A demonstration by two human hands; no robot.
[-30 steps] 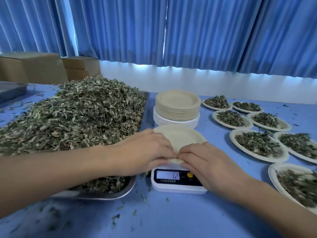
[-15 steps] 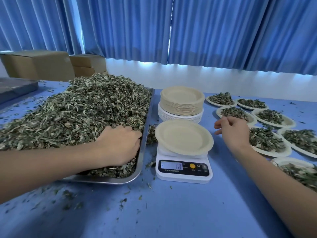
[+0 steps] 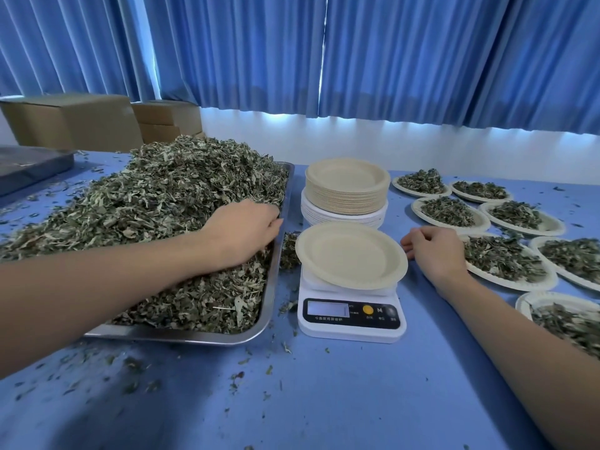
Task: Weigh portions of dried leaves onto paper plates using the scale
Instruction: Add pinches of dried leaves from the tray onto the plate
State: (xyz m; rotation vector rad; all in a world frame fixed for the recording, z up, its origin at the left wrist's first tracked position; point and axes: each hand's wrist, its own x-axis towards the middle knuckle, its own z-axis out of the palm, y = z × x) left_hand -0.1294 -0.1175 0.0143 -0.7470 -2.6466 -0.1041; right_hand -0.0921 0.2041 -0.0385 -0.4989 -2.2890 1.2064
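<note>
I am digging my left hand (image 3: 242, 233) into the leaves (image 3: 146, 206) heaped on the tray (image 3: 269, 308), close to the tray's right rim. The fingers are curling down into the pile and closing on a clump, though the leaves are hiding how much I am holding. The tray is taking up the left side of the tabletop (image 3: 324, 401). The scale (image 3: 352, 329) is sitting just right of it, toward the middle, and is carrying one bare plate (image 3: 350, 254). Its display is showing too pale for me to read.

I am resting my right hand (image 3: 435, 251) on the tabletop just beside the plate's right rim, fingers loosely curled and gripping nothing. I cannot tell whether a fingertip is touching the rim. A stack (image 3: 347, 190) of unused plates is standing behind the scale. Filled plates (image 3: 506, 261) are lying in rows toward the right edge, and crumbs are lying scattered along the near edge.
</note>
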